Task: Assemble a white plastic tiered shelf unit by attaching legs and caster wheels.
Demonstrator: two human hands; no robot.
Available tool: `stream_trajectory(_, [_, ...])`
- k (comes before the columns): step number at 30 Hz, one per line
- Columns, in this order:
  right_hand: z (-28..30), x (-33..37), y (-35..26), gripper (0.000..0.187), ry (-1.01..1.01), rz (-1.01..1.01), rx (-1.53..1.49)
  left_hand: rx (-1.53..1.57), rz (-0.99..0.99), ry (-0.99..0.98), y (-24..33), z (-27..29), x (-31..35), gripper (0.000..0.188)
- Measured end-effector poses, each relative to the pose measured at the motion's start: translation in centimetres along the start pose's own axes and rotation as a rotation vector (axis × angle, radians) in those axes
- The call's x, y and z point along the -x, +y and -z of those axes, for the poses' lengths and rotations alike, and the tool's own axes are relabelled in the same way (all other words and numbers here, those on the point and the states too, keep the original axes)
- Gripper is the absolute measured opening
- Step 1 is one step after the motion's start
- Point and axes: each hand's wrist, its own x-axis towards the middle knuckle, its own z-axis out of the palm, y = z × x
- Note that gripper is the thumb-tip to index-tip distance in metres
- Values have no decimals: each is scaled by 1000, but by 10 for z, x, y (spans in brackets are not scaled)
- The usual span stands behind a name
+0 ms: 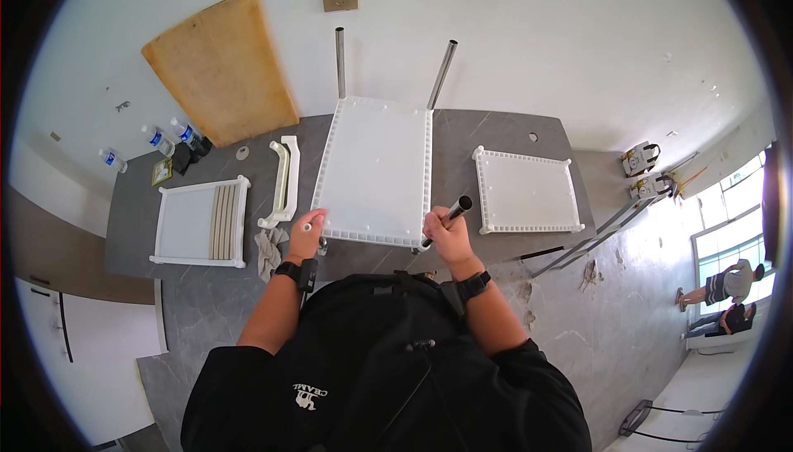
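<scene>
A white plastic shelf panel point(376, 171) with a ribbed rim lies on the grey table in front of me. Two metal tubes point(340, 64) point(443, 74) stand up from its far corners. My right hand point(448, 236) is closed around another metal tube point(464, 203) at the panel's near right corner. At the near left corner, my left hand point(306, 236) is closed beside the rim. A small round white end point(307, 227) shows at its fingers; what it belongs to is unclear. Something shiny and metal point(323, 246) sits just below that corner.
White frame pieces point(285, 179) and a crumpled cloth point(270, 252) lie left of the panel. Farther left are another panel with beige strips point(201, 221) and water bottles point(157, 140). A smaller panel point(529, 192) lies right. A wooden board point(223, 68) leans on the wall. Two people point(727, 287) are far right.
</scene>
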Motion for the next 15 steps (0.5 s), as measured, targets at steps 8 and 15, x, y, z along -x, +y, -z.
stream_trajectory(8, [-23, -9, 2, 33, -340, -105, 38, -54, -39, 144, -32, 20, -26, 28])
stream_trajectory(15, [-51, -24, 17, 25, -446, -117, 100, -475, -97, 642, -16, 20, -49, 49])
